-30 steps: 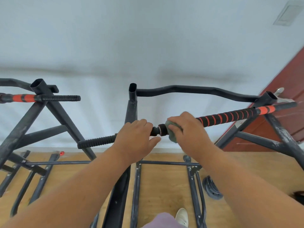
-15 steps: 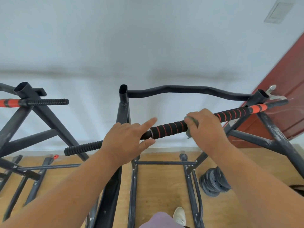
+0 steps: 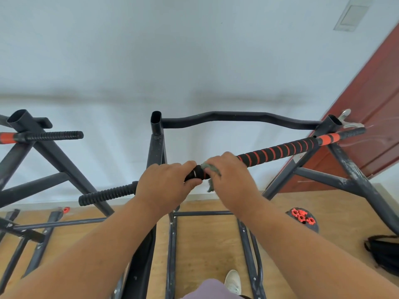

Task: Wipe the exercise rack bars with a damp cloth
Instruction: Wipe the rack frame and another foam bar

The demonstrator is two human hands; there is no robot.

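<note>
Insp. note, head view. Subject: striped bar (image 3: 278, 150), black w/ orange spiral wrap, resting across the black rack frame (image 3: 156, 145). Long axis runs from lower left, ribbed black end (image 3: 108, 194), up to upper right, orange end near the red door (image 3: 371, 108). L hand (image 3: 166, 186) is curled round the bar just left of centre, fingers over the top, thumb under; appears to steady it. R hand (image 3: 232, 176) sits just right of it, closed round the bar w/ the grey-green cloth (image 3: 210, 169) bunched between palm and wrap; a corner of cloth hangs below. Only 1 short stretch of wrap shows between the 2 hands. Judgement: wipe is at the inner end of the grip section; the rest of the wrap lies up and right of the R hand, along the axis, so R hand is the nearer one for that run. Wavy top bar (image 3: 237, 118) lies behind, well apart from both hands; no contact.
</note>
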